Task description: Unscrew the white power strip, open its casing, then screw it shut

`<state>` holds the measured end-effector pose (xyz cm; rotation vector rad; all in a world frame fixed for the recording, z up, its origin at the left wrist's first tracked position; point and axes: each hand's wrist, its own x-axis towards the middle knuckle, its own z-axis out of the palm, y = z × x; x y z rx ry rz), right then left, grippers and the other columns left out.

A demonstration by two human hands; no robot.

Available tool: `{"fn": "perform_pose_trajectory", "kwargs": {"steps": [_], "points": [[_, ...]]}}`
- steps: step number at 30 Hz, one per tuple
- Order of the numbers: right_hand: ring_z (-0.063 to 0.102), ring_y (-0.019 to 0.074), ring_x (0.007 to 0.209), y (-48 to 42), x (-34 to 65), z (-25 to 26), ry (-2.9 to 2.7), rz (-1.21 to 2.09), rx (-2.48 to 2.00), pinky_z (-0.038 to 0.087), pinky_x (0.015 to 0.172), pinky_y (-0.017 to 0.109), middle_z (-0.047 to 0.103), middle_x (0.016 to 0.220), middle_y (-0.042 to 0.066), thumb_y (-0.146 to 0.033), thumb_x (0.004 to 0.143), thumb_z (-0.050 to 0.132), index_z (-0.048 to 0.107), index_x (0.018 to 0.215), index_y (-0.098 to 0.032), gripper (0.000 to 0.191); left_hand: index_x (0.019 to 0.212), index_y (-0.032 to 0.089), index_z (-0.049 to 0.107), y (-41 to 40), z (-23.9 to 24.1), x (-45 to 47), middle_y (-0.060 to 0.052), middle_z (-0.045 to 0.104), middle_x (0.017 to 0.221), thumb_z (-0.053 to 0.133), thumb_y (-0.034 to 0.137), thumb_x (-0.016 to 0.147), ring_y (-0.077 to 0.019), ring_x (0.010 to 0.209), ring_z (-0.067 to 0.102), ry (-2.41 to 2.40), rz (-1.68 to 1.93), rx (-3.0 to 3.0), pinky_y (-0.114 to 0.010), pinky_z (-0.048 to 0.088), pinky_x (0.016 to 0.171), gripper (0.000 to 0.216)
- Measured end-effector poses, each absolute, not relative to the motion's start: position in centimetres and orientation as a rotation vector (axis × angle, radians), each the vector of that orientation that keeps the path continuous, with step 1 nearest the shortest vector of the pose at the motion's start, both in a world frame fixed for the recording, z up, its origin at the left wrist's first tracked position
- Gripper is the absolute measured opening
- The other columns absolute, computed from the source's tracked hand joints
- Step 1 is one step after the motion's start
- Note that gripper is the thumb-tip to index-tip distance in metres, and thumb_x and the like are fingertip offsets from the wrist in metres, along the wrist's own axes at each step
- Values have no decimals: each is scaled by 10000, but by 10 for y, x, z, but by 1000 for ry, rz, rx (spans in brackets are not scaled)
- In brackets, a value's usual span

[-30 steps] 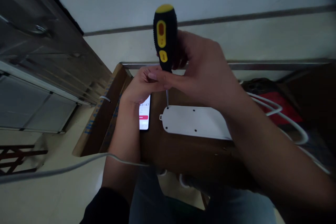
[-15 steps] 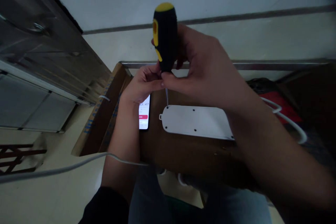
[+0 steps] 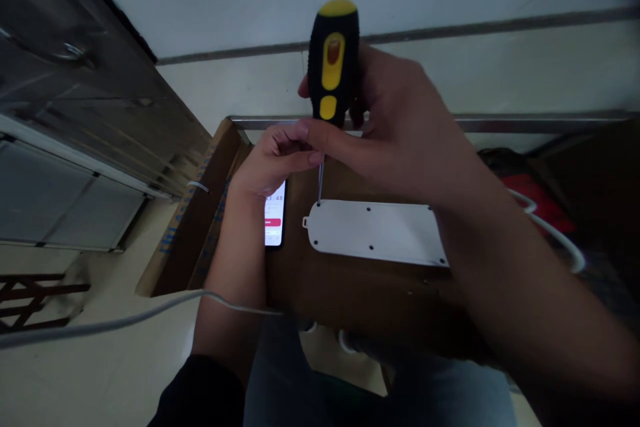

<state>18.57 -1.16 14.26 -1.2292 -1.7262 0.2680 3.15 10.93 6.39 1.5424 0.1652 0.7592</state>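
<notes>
My right hand point(image 3: 395, 113) is closed around the black and yellow handle of a screwdriver point(image 3: 333, 60). The screwdriver leans slightly, its handle up and to the right. Its thin shaft runs down to the hole at the upper left corner of a white power strip point(image 3: 345, 227), which lies face down with several dark screw holes showing. My left hand point(image 3: 280, 157) is closed, thumb and fingers pinching about the upper shaft, just under the handle. My right forearm hides the strip's right end.
A lit phone point(image 3: 274, 220) lies under my left wrist. Brown cardboard point(image 3: 350, 287) covers the work surface, with a raised flap point(image 3: 175, 240) at the left. A white cord point(image 3: 555, 233) loops at the right, beside something red. Another pale cable point(image 3: 125, 320) crosses the lower left. A metal rail point(image 3: 525, 123) runs behind.
The screwdriver handle has turned, so its yellow inlay now faces me, and it tilts further right. My right hand has shifted slightly right. The left hand and the power strip stay nearly still.
</notes>
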Motion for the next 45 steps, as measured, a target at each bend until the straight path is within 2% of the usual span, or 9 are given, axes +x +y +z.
{"fn": "perform_pose_trajectory", "kwargs": {"steps": [9,14,20,24,28,31,34,37,45], "points": [[598,140,832,-11,186,141,-1733,226,-1252,444,757,298,681,989,14,-373,906,653,644,1112,-195,273,869,245,772,110,64,33,56,766,873,908,571,685,-177,897,776,150,750,1606,-357,658,928,398],[587,142,803,-12,186,141,-1734,214,-1224,443,744,310,671,966,26,-417,913,649,651,1115,-172,318,847,244,772,110,65,33,63,762,839,914,539,693,-156,863,772,135,762,1594,-313,661,877,361],[627,164,871,-15,183,146,-1728,204,-1332,462,782,313,684,1012,14,-366,902,674,638,1099,-214,252,877,251,770,109,64,33,67,765,864,918,528,693,-167,905,782,130,760,1570,-337,657,907,364],[640,186,893,-15,184,146,-1735,148,-1343,472,769,332,690,1034,36,-387,900,668,645,1103,-193,282,907,245,767,110,63,32,56,767,899,903,551,705,-192,956,782,132,738,1589,-387,650,956,391],[648,193,885,-14,185,144,-1739,157,-1326,486,780,350,706,1073,33,-387,909,657,632,1118,-208,276,916,236,766,109,63,33,48,756,895,905,532,714,-193,953,785,126,776,1583,-358,658,923,385],[642,194,860,-15,185,145,-1741,156,-1303,481,769,364,703,1040,40,-368,907,643,639,1115,-189,274,931,246,766,109,63,33,57,746,895,900,517,729,-186,967,784,107,786,1586,-357,654,938,363],[641,209,861,-16,185,147,-1743,130,-1338,495,789,383,696,997,22,-374,905,656,642,1093,-226,240,955,259,760,110,62,33,61,750,934,872,542,755,-197,1021,778,107,775,1611,-397,646,982,364],[647,213,890,-17,185,149,-1758,109,-1373,504,806,390,697,1025,28,-367,914,659,642,1097,-232,228,968,267,756,111,60,32,62,756,961,861,569,757,-203,1045,772,122,761,1632,-412,643,1001,383],[633,190,876,-16,185,146,-1756,107,-1339,484,790,366,690,1027,33,-375,920,647,647,1103,-203,251,978,265,765,110,62,33,55,758,941,888,539,737,-218,1036,781,112,760,1597,-404,653,974,385]]}}
